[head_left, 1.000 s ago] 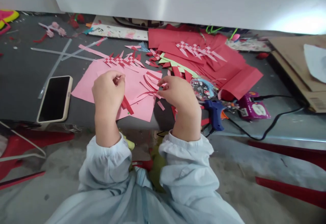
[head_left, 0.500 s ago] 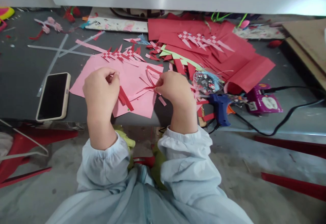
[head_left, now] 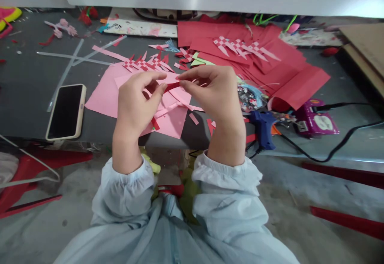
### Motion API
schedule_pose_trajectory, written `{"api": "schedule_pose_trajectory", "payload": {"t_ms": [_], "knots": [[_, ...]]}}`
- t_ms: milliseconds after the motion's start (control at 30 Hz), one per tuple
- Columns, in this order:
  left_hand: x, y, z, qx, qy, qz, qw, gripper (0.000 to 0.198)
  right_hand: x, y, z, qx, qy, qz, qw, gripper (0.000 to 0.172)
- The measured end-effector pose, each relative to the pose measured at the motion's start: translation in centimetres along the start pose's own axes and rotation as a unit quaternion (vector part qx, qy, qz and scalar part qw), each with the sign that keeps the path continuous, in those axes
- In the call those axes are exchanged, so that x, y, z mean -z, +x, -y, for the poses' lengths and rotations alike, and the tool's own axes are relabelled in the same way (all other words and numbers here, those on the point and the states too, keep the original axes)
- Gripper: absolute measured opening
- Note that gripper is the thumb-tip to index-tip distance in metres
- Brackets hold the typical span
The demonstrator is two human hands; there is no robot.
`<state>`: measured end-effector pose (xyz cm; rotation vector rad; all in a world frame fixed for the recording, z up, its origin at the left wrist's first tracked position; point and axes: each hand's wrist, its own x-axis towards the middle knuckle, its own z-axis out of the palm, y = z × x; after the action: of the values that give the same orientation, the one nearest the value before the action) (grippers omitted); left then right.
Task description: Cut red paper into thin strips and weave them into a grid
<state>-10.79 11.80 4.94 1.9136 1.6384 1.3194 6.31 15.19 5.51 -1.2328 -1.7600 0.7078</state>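
My left hand [head_left: 136,100] and my right hand [head_left: 214,92] are raised above the table edge, fingertips meeting. Between them they pinch a thin red paper strip [head_left: 171,85]; more red strip ends [head_left: 155,123] hang below my left palm. Under the hands lies a pink paper sheet [head_left: 105,96] with loose pink and red strips on it. A woven red-and-white paper piece [head_left: 144,64] rests at the sheet's far edge.
A phone [head_left: 66,111] lies face up at the left. Red paper sheets [head_left: 270,72] with another woven piece [head_left: 240,47] are stacked at the back right. A blue glue gun [head_left: 261,128], a purple device [head_left: 315,121] with a black cable and cardboard [head_left: 366,52] sit right.
Both hands have lifted from the pink sheet and come together. The right hand brought a red strip up to the left hand's fingers.
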Motion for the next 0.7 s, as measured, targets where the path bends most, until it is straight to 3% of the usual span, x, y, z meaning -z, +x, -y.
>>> {"api": "schedule_pose_trajectory", "payload": {"t_ms": [267,400,500,700], "knots": [[0.0,-0.2,-0.4,0.010,-0.023,0.040,0.999,0.007,-0.3,0.1,0.7,-0.046,0.214,0.051,0.975,0.020],[0.3,-0.3,-0.7,0.039,-0.057,0.048,0.996,0.008,-0.6,0.1,1.0,-0.062,0.210,0.056,0.974,0.019],[0.8,-0.3,-0.5,0.074,-0.123,0.010,0.990,0.008,-0.7,0.1,1.2,-0.071,0.147,0.053,0.985,0.019],[1.7,0.2,0.4,0.178,-0.232,-0.138,0.946,0.010,-0.9,0.0,1.0,-0.054,0.109,0.073,0.990,0.016]]}}
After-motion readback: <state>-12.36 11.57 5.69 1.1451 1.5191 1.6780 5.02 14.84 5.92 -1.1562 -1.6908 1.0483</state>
